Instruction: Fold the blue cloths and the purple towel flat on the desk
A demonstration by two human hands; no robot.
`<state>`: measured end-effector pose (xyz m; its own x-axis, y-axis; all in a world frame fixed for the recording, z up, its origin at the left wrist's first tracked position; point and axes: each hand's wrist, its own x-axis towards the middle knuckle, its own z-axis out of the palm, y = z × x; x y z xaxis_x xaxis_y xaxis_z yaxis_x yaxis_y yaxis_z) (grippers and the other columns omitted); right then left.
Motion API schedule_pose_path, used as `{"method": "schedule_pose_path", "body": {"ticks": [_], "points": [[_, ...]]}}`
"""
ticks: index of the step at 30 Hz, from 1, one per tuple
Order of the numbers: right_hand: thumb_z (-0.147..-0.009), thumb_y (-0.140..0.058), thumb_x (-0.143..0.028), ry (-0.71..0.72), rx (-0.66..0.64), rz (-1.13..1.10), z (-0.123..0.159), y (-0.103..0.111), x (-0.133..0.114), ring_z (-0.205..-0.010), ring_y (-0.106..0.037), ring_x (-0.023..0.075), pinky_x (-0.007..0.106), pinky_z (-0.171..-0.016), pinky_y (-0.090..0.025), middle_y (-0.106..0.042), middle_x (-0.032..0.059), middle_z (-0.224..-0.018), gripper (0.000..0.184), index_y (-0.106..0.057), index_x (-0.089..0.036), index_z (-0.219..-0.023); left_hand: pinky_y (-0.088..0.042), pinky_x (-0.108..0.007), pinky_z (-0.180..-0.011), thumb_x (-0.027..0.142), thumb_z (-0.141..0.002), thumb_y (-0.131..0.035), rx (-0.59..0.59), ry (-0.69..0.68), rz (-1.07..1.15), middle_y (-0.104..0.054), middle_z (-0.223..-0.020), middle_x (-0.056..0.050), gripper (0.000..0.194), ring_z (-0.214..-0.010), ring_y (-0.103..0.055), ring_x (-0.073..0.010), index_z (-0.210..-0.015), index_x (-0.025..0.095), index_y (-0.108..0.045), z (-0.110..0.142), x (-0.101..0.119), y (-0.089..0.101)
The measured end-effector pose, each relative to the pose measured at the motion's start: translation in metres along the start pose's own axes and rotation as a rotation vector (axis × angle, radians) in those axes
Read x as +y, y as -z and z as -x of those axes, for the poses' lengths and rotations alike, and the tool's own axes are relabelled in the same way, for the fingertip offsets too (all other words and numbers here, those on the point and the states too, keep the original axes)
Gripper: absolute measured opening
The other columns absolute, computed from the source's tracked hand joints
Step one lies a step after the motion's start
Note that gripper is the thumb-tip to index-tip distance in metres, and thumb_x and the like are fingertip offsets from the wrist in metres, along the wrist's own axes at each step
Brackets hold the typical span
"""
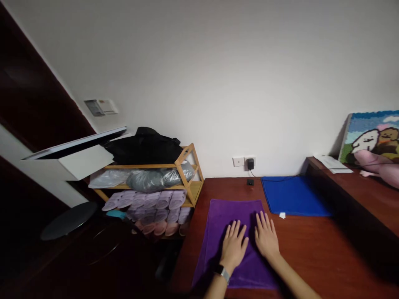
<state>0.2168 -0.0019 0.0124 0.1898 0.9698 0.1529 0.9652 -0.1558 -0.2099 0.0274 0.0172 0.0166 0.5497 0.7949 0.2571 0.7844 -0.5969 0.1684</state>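
Observation:
A purple cloth lies spread on the reddish-brown desk, its layers slightly offset along the left edge. My left hand rests palm down near its middle, fingers stretched and a little apart; a watch with a grey band is on that wrist. Toward the cloth's right edge my right hand lies flat with its fingers out. Neither hand grips anything. Beyond the right hand, a blue folded cloth with a small white tag lies on the desk.
At the left, a wooden rack holds a black bag, plastic-wrapped items and rows of slippers. An open white box juts out there. A black plug sits in the wall socket. A raised ledge bounds the right side.

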Motion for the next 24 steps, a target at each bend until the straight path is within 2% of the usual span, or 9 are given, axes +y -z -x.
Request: {"method": "schedule_pose_path", "body": {"ticks": [3, 5, 9, 12, 14, 16, 19, 21, 24], "points": [[-0.101, -0.021, -0.044, -0.035, -0.07, -0.016, 0.065, -0.006, 0.013, -0.157, -0.008, 0.0257, 0.049, -0.127, -0.008, -0.018, 0.0028, -0.168, 0.066, -0.028, -0.017, -0.161, -0.027, -0.054, -0.124, 0.055, -0.104, -0.035, -0.047, 0.001, 0.046, -0.035, -0.166, -0.004, 0.056, -0.153, -0.029, -0.0274, -0.157, 0.035, -0.037, 0.009, 0.033, -0.011], [-0.102, -0.02, -0.048, -0.045, -0.131, -0.018, 0.09, -0.007, 0.022, -0.156, -0.011, 0.0262, 0.049, -0.127, -0.01, -0.017, 0.0029, -0.168, 0.068, -0.027, -0.017, -0.161, -0.025, -0.054, -0.125, 0.056, -0.103, -0.039, -0.079, 0.013, 0.051, -0.034, -0.166, -0.004, 0.059, -0.153, -0.028, -0.0281, -0.158, 0.036, -0.036, 0.012, 0.036, -0.01], [-0.102, -0.02, -0.049, -0.041, -0.181, -0.024, 0.098, 0.004, 0.028, -0.156, -0.012, 0.0254, 0.049, -0.127, -0.01, -0.017, 0.0009, -0.168, 0.067, -0.025, -0.019, -0.162, -0.026, -0.055, -0.124, 0.053, -0.103, -0.041, -0.136, 0.074, 0.004, -0.034, -0.166, -0.005, 0.055, -0.153, -0.03, -0.0283, -0.156, 0.036, -0.038, 0.027, 0.001, 0.014], [-0.102, -0.022, -0.045, -0.041, -0.181, -0.034, 0.097, 0.018, 0.027, -0.156, -0.013, 0.0265, 0.049, -0.127, -0.01, -0.018, 0.0025, -0.168, 0.066, -0.027, -0.016, -0.161, -0.028, -0.052, -0.123, 0.046, -0.105, -0.039, -0.147, 0.138, -0.048, -0.037, -0.165, -0.005, 0.052, -0.152, -0.032, -0.0264, -0.156, 0.033, -0.04, 0.06, -0.036, 0.041], [-0.102, -0.025, -0.042, 0.001, -0.145, -0.061, 0.105, 0.026, 0.032, -0.156, -0.017, 0.0274, 0.049, -0.127, -0.013, -0.024, 0.0043, -0.168, 0.064, -0.033, -0.016, -0.16, -0.031, -0.047, -0.123, 0.043, -0.105, -0.039, -0.123, 0.125, -0.058, -0.039, -0.164, -0.004, 0.051, -0.15, -0.035, -0.0238, -0.155, 0.033, -0.041, 0.088, -0.051, 0.056], [-0.103, -0.028, -0.042, 0.103, -0.099, -0.12, 0.121, 0.032, 0.042, -0.151, -0.03, 0.0272, 0.045, -0.124, -0.023, -0.037, 0.0061, -0.163, 0.058, -0.047, -0.02, -0.153, -0.036, -0.043, -0.121, 0.043, -0.105, -0.041, -0.072, 0.095, -0.038, -0.044, -0.161, -0.003, 0.049, -0.146, -0.041, -0.0217, -0.153, 0.033, -0.044, 0.117, -0.057, 0.067], [-0.104, -0.034, -0.048, 0.28, -0.061, -0.226, 0.148, 0.036, 0.064, -0.129, -0.054, 0.0264, 0.039, -0.11, -0.042, -0.059, 0.0089, -0.143, 0.047, -0.067, -0.027, -0.13, -0.046, -0.041, -0.113, 0.045, -0.103, -0.047, 0.005, 0.106, 0.016, -0.059, -0.145, -0.004, 0.042, -0.134, -0.054, -0.0231, -0.141, 0.032, -0.058, 0.152, -0.054, 0.073], [-0.104, -0.037, -0.048, 0.338, -0.036, -0.282, 0.16, 0.036, 0.076, -0.113, -0.062, 0.0255, 0.039, -0.101, -0.048, -0.067, 0.0095, -0.125, 0.042, -0.071, -0.028, -0.119, -0.052, -0.041, -0.107, 0.044, -0.103, -0.045, 0.05, 0.131, 0.057, -0.066, -0.13, -0.006, 0.035, -0.123, -0.061, -0.0243, -0.128, 0.03, -0.067, 0.169, -0.052, 0.072], [-0.106, -0.035, -0.041, 0.375, -0.002, -0.344, 0.164, 0.034, 0.085, -0.097, -0.065, 0.0229, 0.036, -0.09, -0.051, -0.069, 0.0076, -0.104, 0.039, -0.071, -0.026, -0.105, -0.057, -0.042, -0.101, 0.043, -0.105, -0.041, 0.118, 0.133, 0.121, -0.068, -0.118, -0.007, 0.035, -0.113, -0.066, -0.0242, -0.116, 0.028, -0.071, 0.183, -0.052, 0.068]]}}
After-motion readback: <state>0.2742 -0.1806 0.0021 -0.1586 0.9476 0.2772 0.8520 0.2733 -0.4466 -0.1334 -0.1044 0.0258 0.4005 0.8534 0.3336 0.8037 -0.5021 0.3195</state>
